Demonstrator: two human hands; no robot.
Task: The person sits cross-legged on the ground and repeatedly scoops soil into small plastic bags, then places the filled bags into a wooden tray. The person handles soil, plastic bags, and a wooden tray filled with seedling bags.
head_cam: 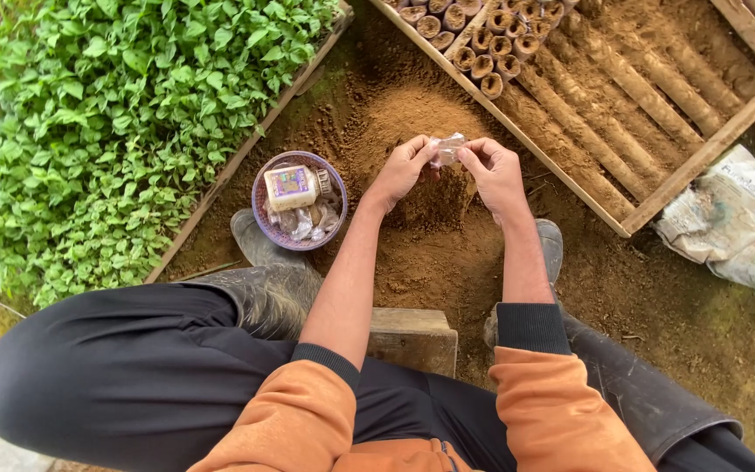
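Note:
My left hand [405, 166] and my right hand [493, 170] meet over a mound of loose brown soil [412, 114]. Between the fingertips of both hands is a small clear plastic bag [447, 150], crumpled and held by its top. The soil pile lies just beyond and under my hands. I sit on a low wooden block [412, 336] with dark rubber boots on either side of it.
A purple bowl [263, 208] with a small labelled packet and plastic pieces sits left of my hands. A bed of green seedlings [107, 122] fills the left. A wooden frame [709, 149] at top right holds several soil-filled bags [482, 52]. White sacks [727, 210] lie at right.

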